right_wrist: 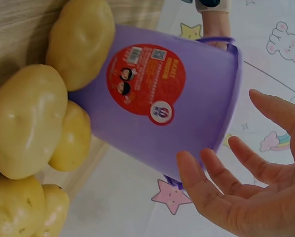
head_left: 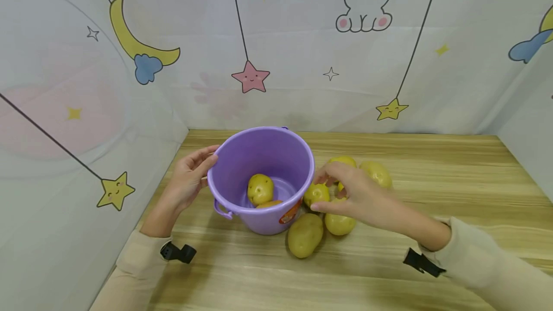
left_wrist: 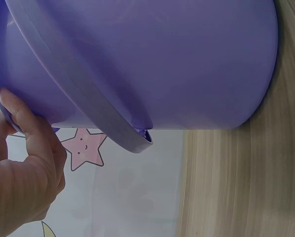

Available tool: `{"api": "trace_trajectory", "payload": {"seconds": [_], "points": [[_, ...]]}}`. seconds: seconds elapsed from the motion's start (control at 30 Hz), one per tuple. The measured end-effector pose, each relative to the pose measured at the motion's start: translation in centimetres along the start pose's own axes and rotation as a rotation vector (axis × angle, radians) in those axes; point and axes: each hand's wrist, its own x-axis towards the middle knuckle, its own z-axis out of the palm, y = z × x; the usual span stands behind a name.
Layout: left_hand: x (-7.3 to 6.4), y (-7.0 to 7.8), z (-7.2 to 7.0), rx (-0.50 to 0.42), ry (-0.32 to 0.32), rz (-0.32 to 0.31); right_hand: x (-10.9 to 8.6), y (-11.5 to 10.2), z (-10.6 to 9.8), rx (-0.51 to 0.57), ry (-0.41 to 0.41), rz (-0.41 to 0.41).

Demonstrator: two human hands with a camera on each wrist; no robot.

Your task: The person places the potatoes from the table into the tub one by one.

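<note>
A purple bucket (head_left: 265,222) stands on the wooden table, its mouth facing up toward the head view. My left hand (head_left: 190,173) grips its rim on the left side, thumb at the edge and fingers outside. Inside lies a yellow potato (head_left: 260,189), beside a more orange rounded thing (head_left: 269,204) mostly hidden by the near wall. My right hand (head_left: 358,196) hovers at the bucket's right, fingers spread and bent slightly, holding nothing. Beneath and around it are several potatoes, including one near the front (head_left: 305,235) and one behind (head_left: 377,173); the hand partly covers others.
A red round label (right_wrist: 146,84) is on the bucket's side. Its handle (left_wrist: 83,94) hangs down against the outer wall. White cloth (head_left: 302,104) printed with stars and a rabbit hangs behind the table (head_left: 449,196) and along both sides.
</note>
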Motion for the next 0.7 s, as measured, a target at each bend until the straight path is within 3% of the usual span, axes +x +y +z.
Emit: {"api": "trace_trajectory", "payload": {"seconds": [0.2,0.43,0.7], "points": [[0.1,0.0,0.0,0.000,0.002,0.003,-0.4,0.7,1.1,-0.061,-0.033,0.014],[0.1,0.0,-0.1,0.003,-0.003,0.011,-0.8,1.4,1.9,-0.053,-0.078,0.024],[0.0,0.0,-0.2,-0.010,-0.011,0.008,-1.6,1.9,3.6,-0.145,-0.113,-0.040]]}}
